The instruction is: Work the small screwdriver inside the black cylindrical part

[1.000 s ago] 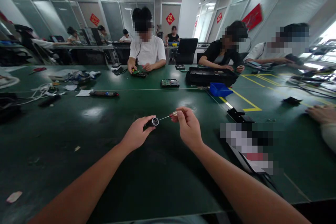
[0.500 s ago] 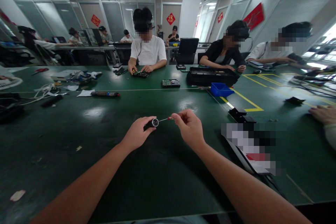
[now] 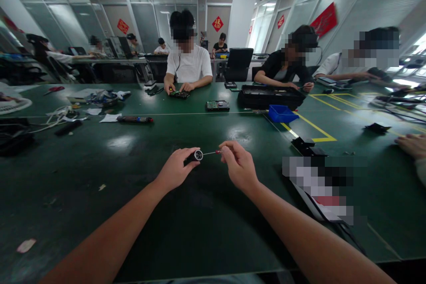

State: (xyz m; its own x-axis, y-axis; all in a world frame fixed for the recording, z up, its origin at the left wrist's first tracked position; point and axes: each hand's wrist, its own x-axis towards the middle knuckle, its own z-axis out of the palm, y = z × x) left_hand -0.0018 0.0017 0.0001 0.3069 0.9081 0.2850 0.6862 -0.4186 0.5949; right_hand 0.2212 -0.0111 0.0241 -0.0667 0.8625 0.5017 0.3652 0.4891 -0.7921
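While the left hand [image 3: 175, 167] gripped the black cylinder [image 3: 190, 158], the right hand [image 3: 240, 164], to the cylinder's right, pinched a screwdriver [image 3: 218, 151], its shaft [image 3: 210, 153] running crosswise toward the ringed end [image 3: 199, 155].

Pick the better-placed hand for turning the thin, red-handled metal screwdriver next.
Right, probably: the right hand pinches the screwdriver by its handle, while the left hand is occupied gripping the black, silver-rimmed cylinder.

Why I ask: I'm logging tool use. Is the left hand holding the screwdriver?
No, the right hand grips the screwdriver, while the left hand holds a black cylindrical part.
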